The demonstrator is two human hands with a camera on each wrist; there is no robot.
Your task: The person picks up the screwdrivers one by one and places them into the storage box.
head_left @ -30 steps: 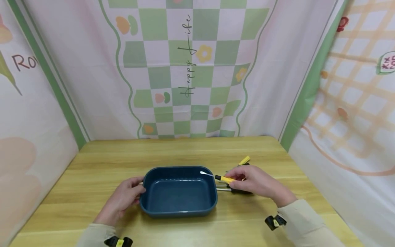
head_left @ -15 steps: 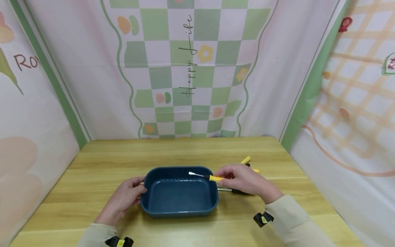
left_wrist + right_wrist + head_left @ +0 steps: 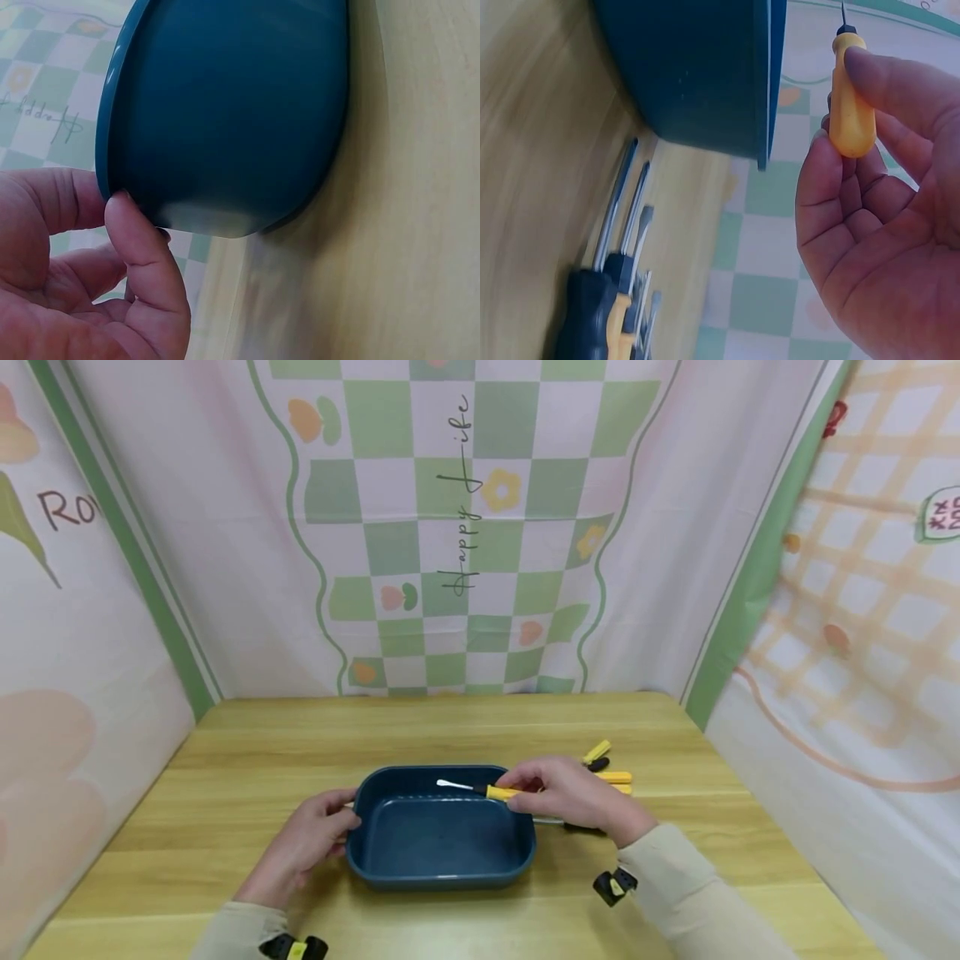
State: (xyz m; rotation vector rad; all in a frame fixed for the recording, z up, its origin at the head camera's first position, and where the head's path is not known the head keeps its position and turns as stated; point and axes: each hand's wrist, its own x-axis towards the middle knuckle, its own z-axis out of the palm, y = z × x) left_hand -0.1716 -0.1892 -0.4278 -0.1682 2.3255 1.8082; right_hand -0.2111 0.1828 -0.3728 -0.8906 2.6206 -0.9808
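A dark blue rectangular bin (image 3: 442,847) sits on the wooden table. My left hand (image 3: 315,835) pinches its left end wall between thumb and fingers, as the left wrist view also shows at the rim (image 3: 105,127). Above the bin's right rim, my right hand (image 3: 573,797) holds a screwdriver (image 3: 498,792) with a yellow handle and black collar. Its flat tip points left over the bin's inside. In the right wrist view the thumb and fingers pinch the yellow handle (image 3: 851,112).
Right of the bin lie several more screwdrivers (image 3: 589,311) with black or yellow handles, partly hidden by my right hand in the head view. Printed cloth (image 3: 442,527) hangs behind the table (image 3: 262,735) and along both sides.
My right hand has moved left with the screwdriver, from beside the bin to over its right rim. Yellow handles behind the hand have come into view. The left hand keeps its hold.
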